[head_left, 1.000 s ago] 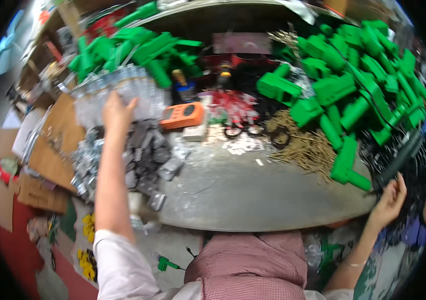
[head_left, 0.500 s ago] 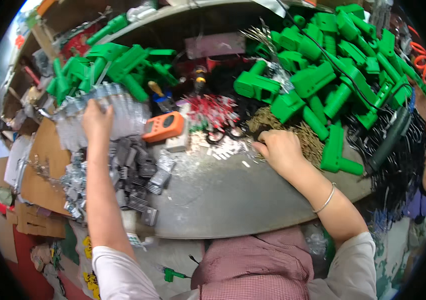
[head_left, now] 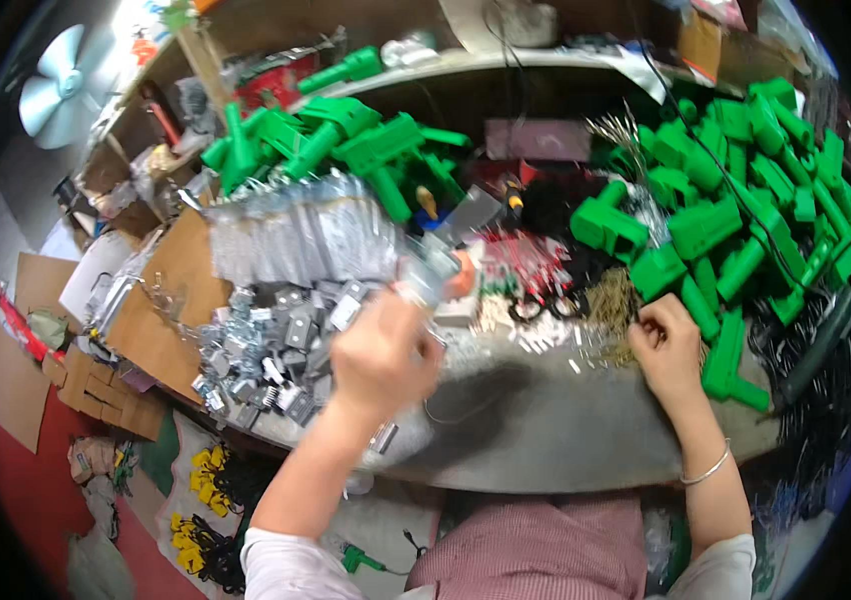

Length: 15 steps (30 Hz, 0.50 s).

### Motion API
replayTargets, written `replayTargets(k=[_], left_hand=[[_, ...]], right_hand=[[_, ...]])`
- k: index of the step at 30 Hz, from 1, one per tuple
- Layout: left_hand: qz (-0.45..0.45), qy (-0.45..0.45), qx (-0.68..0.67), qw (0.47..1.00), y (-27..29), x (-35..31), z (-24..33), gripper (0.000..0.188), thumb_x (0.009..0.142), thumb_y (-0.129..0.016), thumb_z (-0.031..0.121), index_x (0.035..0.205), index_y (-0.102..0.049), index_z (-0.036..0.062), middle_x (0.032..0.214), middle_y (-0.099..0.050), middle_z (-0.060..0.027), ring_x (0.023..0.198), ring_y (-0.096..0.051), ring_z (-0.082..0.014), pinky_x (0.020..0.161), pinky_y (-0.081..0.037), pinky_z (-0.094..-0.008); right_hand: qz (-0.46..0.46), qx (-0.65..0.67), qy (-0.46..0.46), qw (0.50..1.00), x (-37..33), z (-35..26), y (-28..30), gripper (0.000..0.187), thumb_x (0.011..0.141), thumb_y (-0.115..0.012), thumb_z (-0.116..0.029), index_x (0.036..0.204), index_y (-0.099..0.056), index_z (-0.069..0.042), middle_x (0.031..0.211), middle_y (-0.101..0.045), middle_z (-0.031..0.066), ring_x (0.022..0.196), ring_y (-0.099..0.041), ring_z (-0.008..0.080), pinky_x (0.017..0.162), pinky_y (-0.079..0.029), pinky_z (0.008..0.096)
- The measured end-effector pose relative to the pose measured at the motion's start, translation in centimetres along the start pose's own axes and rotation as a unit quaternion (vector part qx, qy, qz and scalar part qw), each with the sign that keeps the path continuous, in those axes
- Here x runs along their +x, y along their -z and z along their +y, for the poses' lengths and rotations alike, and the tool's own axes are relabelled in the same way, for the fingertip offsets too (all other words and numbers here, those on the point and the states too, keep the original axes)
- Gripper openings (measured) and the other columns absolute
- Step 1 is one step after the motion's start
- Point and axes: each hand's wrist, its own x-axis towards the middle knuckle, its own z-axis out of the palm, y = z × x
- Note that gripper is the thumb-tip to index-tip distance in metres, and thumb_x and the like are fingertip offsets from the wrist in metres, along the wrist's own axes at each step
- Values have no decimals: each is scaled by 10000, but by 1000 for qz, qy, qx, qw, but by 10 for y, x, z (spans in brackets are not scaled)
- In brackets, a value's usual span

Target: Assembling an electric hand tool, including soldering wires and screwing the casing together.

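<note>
My left hand (head_left: 384, 352), smeared by motion, is raised over the near side of the grey parts. Its closed fingers hold a blurred clear, silvery piece (head_left: 430, 275). Behind it lies a row of clear, silvery pieces (head_left: 301, 235). My right hand (head_left: 668, 345) rests at the edge of a pile of thin brass-coloured pins (head_left: 610, 298), fingers curled together; whatever they may hold is hidden. Small white pieces (head_left: 544, 338) lie to its left. An orange device (head_left: 463, 275) is partly hidden behind the held piece.
Green plastic gun-shaped housings (head_left: 704, 228) are heaped at right, with another heap of green housings (head_left: 346, 135) at far left. Grey blocky parts (head_left: 308, 330) cover the left of the grey tabletop (head_left: 556, 440). Red-and-white small parts (head_left: 526, 262) lie mid-table. Black cables (head_left: 826, 345) hang at right.
My left hand has left the row of clear pieces, moving right and nearer with one piece. My right hand has drawn slightly back, its fingers curled. The view has swung left.
</note>
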Motion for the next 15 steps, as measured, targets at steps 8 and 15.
replayTargets(k=[8, 15], left_hand=[[-399, -67, -255, 878, 9, -40, 93, 335, 658, -801, 242, 886, -602, 98, 843, -555, -58, 766, -599, -270, 619, -496, -379], [-319, 23, -276, 906, -28, -59, 122, 799, 639, -857, 283, 1306, -511, 13, 1045, -591, -142, 936, -581, -324, 840, -464, -425]], right_hand=[[-71, 164, -276, 944, -59, 12, 49, 205, 872, -694, -26, 1046, -613, 46, 867, -654, 55, 754, -658, 93, 663, -527, 223], [-141, 169, -296, 929, -86, -2, 49, 173, 867, -681, -11, 1010, -597, 37, 812, -634, 21, 713, -584, 60, 650, -484, 205]])
